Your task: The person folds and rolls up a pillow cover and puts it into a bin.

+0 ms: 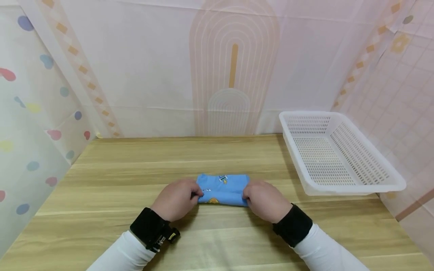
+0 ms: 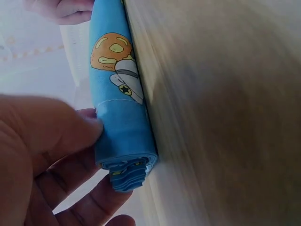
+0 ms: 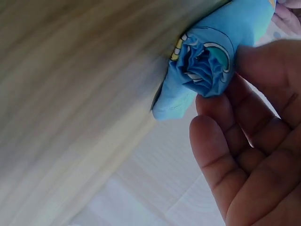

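Observation:
A blue cloth (image 1: 223, 185) with cartoon prints lies on the wooden table, its near part rolled into a thick tube and a flat strip still spread beyond it. My left hand (image 1: 177, 198) pinches the left end of the roll, thumb on the near side. At the opposite end, my right hand (image 1: 266, 200) grips the roll between thumb and fingers. The left wrist view shows stacked folds poking from the rolled cloth (image 2: 123, 129) and an orange and white print. Crumpled spiral layers fill the other end of the cloth (image 3: 204, 68) in the right wrist view.
A white perforated plastic basket (image 1: 310, 184) stands at the right of the table (image 1: 142, 158), near its back corner. Patterned fabric sheets (image 1: 152, 75) hang behind and along both sides. Black straps (image 1: 293, 226) wrap both wrists.

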### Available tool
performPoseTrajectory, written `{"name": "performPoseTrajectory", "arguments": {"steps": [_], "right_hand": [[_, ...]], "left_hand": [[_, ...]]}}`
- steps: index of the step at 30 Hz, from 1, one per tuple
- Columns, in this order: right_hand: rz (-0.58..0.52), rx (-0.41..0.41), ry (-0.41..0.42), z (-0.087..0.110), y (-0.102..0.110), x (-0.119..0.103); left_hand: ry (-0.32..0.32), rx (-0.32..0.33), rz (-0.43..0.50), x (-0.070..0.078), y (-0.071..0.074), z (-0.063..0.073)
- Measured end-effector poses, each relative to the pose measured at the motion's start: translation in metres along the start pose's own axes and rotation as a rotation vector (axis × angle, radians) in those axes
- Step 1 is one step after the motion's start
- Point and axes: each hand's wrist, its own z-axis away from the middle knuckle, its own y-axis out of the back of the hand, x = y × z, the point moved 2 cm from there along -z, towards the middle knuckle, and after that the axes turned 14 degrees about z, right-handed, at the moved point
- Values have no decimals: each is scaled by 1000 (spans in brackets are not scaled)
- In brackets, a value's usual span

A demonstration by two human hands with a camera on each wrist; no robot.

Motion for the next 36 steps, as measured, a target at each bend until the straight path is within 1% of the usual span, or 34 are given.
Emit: {"name": "performPoseTrajectory", "arguments": {"steps": [4, 10, 15, 23, 36], "right_hand": [[12, 4, 29, 1, 1, 0], [-2, -39, 11, 2, 2, 0], [1, -49, 12, 2, 2, 0], [-5, -71, -3, 2, 2, 0], [-21, -65, 1, 2, -1, 0]], "left_hand": [[3, -13, -6, 1, 1, 2], [5, -11, -13, 0, -1, 2], [14, -9, -15, 0, -2, 1], [6, -13, -29, 0, -2, 0], [16, -19, -12, -2, -2, -2]]}}
